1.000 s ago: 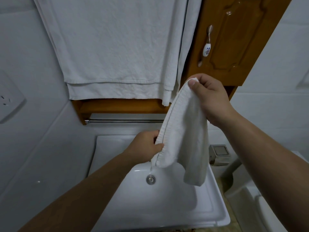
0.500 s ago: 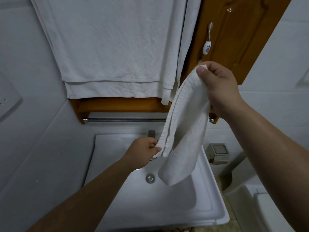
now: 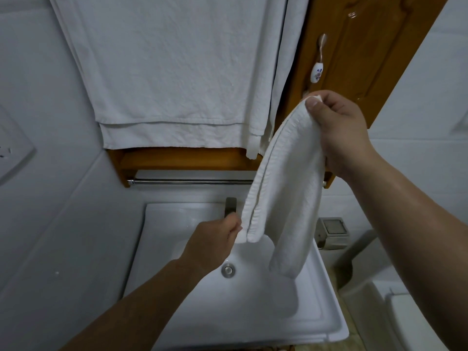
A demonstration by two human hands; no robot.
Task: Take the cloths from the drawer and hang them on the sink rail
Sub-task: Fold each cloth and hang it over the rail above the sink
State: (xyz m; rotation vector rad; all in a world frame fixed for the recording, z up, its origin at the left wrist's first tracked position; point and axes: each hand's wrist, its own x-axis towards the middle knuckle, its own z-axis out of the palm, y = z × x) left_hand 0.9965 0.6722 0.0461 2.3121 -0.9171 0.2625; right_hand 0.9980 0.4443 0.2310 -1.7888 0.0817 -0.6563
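Cloth (image 3: pixel 286 188), pinched by the right hand (image 3: pixel 339 133) up top and the left hand (image 3: pixel 215 239) below, could slip into the sink (image 3: pixel 316 312) under the rail (image 3: pixel 192 182).

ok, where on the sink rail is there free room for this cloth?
The sink rail is bare from its left bracket to the cloth, held by the left hand and right hand. Crowded above: hanging towels.
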